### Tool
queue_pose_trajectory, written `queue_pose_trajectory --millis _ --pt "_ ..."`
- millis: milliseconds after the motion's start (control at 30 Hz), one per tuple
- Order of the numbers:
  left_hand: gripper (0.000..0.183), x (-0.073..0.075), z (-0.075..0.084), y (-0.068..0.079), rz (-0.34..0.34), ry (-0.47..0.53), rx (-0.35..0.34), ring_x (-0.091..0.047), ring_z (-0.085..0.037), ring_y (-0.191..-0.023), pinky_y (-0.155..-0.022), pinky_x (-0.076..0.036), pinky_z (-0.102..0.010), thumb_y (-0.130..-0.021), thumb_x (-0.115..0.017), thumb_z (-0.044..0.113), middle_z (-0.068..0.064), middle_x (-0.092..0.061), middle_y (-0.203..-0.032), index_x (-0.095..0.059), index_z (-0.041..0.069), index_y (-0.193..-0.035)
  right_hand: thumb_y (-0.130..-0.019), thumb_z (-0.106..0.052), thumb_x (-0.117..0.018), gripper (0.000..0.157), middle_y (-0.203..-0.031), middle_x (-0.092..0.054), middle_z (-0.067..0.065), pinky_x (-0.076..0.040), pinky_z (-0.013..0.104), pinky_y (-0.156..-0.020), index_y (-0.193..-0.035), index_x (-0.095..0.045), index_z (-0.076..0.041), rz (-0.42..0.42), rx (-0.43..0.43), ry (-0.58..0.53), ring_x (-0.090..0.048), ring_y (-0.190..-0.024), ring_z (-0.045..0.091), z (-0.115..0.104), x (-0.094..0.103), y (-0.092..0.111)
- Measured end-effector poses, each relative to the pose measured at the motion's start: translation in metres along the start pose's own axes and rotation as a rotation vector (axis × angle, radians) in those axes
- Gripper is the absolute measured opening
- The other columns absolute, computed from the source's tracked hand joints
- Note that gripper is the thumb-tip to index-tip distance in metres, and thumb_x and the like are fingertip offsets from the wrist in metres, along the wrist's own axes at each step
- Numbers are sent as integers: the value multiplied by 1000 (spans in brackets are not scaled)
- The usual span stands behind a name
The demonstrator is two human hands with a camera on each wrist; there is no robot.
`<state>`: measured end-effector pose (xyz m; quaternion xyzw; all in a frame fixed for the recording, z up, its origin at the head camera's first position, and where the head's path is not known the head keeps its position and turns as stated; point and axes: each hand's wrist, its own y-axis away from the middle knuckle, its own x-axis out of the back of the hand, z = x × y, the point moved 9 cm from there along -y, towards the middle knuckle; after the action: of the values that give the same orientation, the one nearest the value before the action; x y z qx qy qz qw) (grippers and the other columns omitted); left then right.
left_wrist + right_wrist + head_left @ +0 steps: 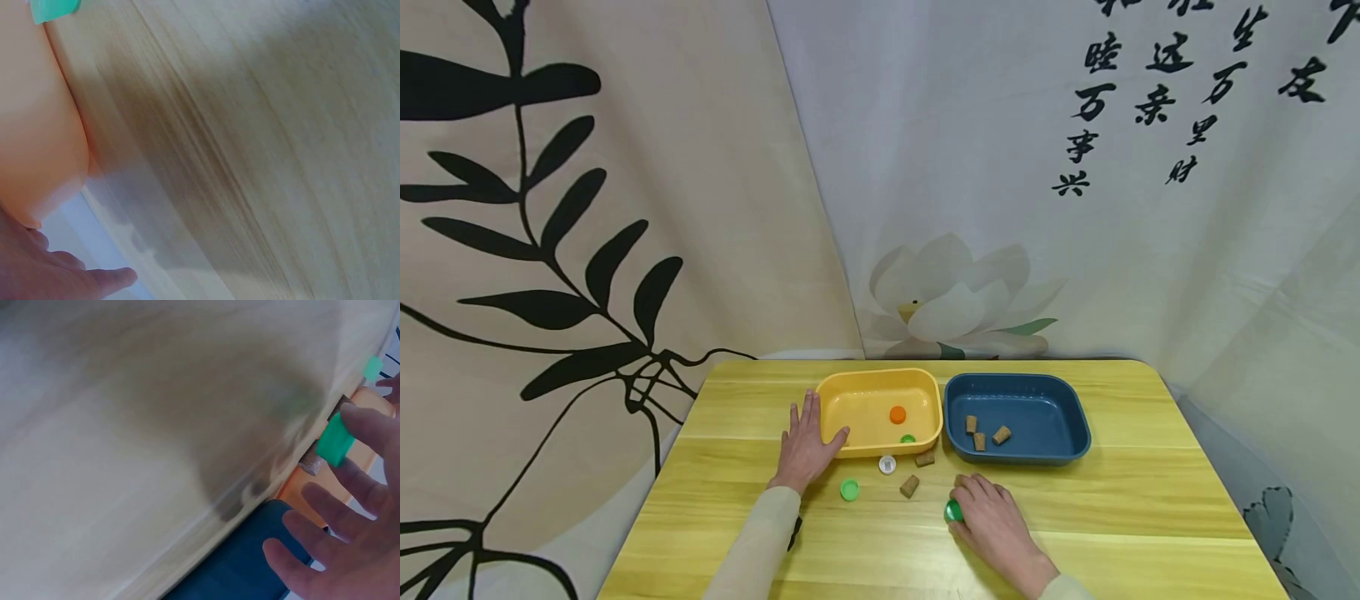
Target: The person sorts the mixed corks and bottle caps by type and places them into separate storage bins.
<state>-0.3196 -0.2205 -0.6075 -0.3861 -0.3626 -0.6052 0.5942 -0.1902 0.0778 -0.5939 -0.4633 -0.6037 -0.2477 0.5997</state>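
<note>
My right hand pinches a green bottle cap between thumb and index finger, over the table in front of the blue tray. Its other fingers are spread apart in the right wrist view. At the left end of the yellow tray, my left hand rests with straight fingers against the side and the thumb over the front corner. Inside that tray lie an orange cap and a green cap, partly hidden by the front wall. Three corks are in the blue tray.
Between the hands, a loose green cap, a white cap and a cork lie on the wooden table. Another cork sits against the yellow tray's front. Printed cloth hangs behind the table.
</note>
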Motion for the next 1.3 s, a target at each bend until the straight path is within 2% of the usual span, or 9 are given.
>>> queue_pose_trajectory --millis 333,567,700,933,1133,1300 --pt "100 1 -1 0 9 -8 -1 -10 -48 -155 -110 -26 -78 -98 -52 65 -12 -6 -174 -13 2 -165 -82 -27 -88 41 -132 -65 17 -55 59 -92 -115 -68 -12 144 38 -51 -62 -123 39 -5 25 -8" --pt "100 1 -2 0 10 11 2 -9 -46 -156 -112 -25 -77 -98 -54 64 -10 -5 -174 -12 4 -166 -87 -32 -86 43 -142 -61 15 -48 63 -101 -121 -68 -14 123 -9 -135 -55 -133 41 -7 36 -25" --pt "99 1 -2 1 21 9 -4 -10 -47 -156 -110 -25 -79 -98 -54 63 -13 -8 -174 -14 2 -165 -87 -36 -84 43 -141 -61 13 -47 64 -102 -122 -70 -14 143 -22 -173 -53 -136 39 -9 43 -37" --pt "101 0 -3 0 22 0 -3 -10 -46 -156 -111 -26 -78 -98 -53 65 -12 -8 -174 -13 3 -166 -88 -37 -84 41 -142 -61 11 -49 64 -100 -119 -70 -15 209 -3 -185 -52 -137 37 -15 54 -59" --pt "101 0 -2 1 8 0 1 -8 -46 -156 -111 -25 -78 -98 -53 65 -11 -5 -174 -11 3 -166 -92 -37 -80 39 -142 -61 11 -48 62 -103 -121 -69 -14 202 -10 -186 -53 -137 38 -22 54 -82" --pt "101 0 -1 1 -7 9 4 -5 -45 -157 -112 -23 -78 -98 -52 66 -10 -3 -174 -9 4 -166 -91 -34 -81 42 -142 -61 12 -46 60 -106 -124 -69 -12 195 -34 -176 -53 -136 39 -27 52 -100"
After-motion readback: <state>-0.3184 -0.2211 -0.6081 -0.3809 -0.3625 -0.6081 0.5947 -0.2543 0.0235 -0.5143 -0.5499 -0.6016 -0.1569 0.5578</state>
